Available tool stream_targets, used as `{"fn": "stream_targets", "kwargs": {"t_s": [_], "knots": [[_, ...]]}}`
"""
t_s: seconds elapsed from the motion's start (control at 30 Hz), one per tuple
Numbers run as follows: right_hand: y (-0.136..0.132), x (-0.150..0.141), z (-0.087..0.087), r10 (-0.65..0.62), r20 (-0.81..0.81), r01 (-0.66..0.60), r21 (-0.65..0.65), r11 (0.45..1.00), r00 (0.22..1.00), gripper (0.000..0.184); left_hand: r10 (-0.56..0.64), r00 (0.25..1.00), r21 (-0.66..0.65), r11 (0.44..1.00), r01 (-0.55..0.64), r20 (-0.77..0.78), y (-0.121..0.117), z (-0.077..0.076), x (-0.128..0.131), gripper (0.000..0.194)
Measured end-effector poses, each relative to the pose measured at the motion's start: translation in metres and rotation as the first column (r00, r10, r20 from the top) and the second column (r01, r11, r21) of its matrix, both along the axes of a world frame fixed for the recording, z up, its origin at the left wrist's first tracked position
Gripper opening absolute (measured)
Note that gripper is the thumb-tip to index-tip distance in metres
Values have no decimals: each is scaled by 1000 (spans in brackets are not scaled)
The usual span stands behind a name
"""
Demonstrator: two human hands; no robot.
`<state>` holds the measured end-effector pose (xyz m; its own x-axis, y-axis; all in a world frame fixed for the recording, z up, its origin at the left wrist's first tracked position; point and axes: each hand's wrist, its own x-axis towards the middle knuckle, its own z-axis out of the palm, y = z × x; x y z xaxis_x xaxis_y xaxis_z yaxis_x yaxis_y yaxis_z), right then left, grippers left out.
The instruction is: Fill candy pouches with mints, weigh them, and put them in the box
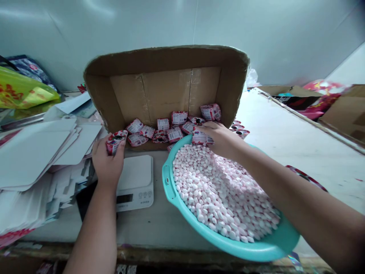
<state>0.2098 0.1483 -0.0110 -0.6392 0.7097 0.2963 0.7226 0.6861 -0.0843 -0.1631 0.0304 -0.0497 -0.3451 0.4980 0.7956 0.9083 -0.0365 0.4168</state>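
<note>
My left hand (pixel 107 161) is closed around a small red and white printed packet (pixel 113 144), above the left back corner of a white digital kitchen scale (pixel 136 171). Over the back rim of a turquoise plastic basin (pixel 167 182), my right hand (pixel 215 135) grips another such packet (pixel 199 137). Small pale pink and white tablets (pixel 219 194) fill much of the basin. Behind both hands, a cardboard box (pixel 168 57) faces me with its opening, and several filled packets (pixel 174 134) lie in its lower part. My right forearm hides part of the basin.
A tall pile of white cards or flat pouches (pixel 37 152) stands at the left. A dark flat object (pixel 85 198) lies partly under my left forearm. More red packets (pixel 242 133) sit right of the box. Open cartons (pixel 346 114) and a yellow-green bag (pixel 25 89) flank the table.
</note>
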Motion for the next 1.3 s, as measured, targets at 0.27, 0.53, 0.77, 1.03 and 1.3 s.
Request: {"fn": "stream_targets", "kwargs": {"t_s": [0.27,0.53,0.77,1.03,1.3], "knots": [[4,1,-1,-3,-80,4,4,1000,997,73,3,1000,17,1000,-3,-3,0,-1,-2,44],[4,0,0,-18,-121,15,-24,1000,993,70,-10,1000,24,1000,10,-18,0,-1,-1,44],[-3,-4,8,-78,-50,78,-2,997,996,77,26,1000,30,999,-26,0,0,-3,-3,44],[-4,-3,9,-118,-117,101,-142,985,986,78,-5,999,12,1000,4,35,1,-3,-2,39],[-16,-6,20,-299,-633,-72,-491,868,715,84,-6,988,-5,1000,6,154,0,-4,-11,44]]}}
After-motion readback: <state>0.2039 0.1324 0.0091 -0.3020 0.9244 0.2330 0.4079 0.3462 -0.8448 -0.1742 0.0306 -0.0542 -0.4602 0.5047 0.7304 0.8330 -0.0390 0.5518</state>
